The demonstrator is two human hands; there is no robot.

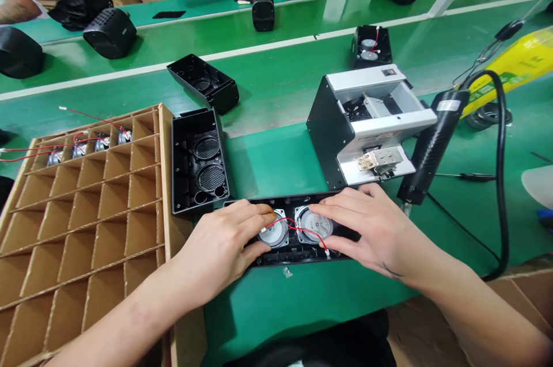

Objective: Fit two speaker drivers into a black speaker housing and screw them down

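A black speaker housing point(298, 254) lies open side up on the bench in front of me. Two round speaker drivers with silver backs sit side by side in it. Around the left speaker driver point(273, 233) are the thumb and fingers of my left hand point(228, 240). My right hand point(363, 223) grips the right speaker driver point(314, 225) at its right side, thumb near and fingers far. Red wires point(298, 229) cross the drivers, with a small white plug near my right thumb. My fingers hide parts of both rims.
A divided cardboard box point(162, 182) with several drivers stands at left. Beside it lie an open housing point(184, 182) and another point(207, 82) behind. A silver-black screw feeder point(367, 125) and hanging electric screwdriver point(432, 148) are at right. Finished-looking speakers point(110, 33) line the conveyor point(285, 67).
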